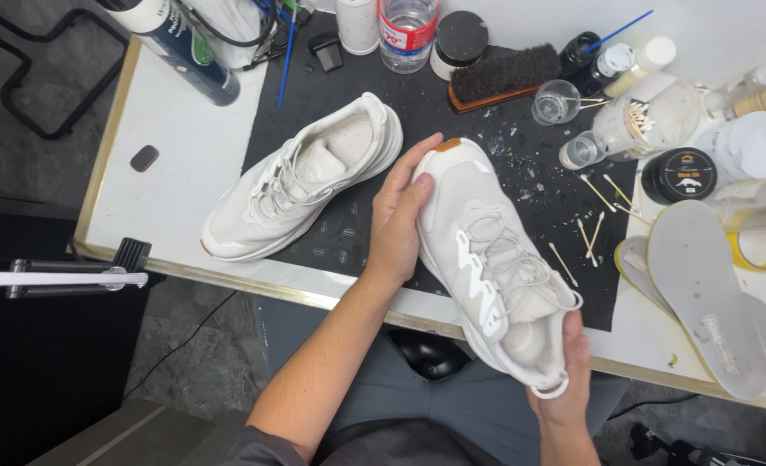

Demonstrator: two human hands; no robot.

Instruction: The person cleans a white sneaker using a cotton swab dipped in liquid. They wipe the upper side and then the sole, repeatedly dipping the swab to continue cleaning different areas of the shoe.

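Both of my hands grip one white sneaker [495, 267] over the table's near edge: my left hand [398, 220] wraps the toe end, thumb on top and fingers curled round the side, while my right hand [564, 380] cups the heel from below, fingers closed beneath the collar. Seen from my left hand, the shoe runs off toward four o'clock, laces up. Its mate, a second white sneaker [301, 181], lies on the black mat [331, 95] at about ten o'clock, near but not touching. At three o'clock from the held shoe, two grey insoles [702, 293] rest on the white table [176, 173], with cotton swabs [590, 229] scattered between. A brush [504, 76] sits at twelve o'clock.
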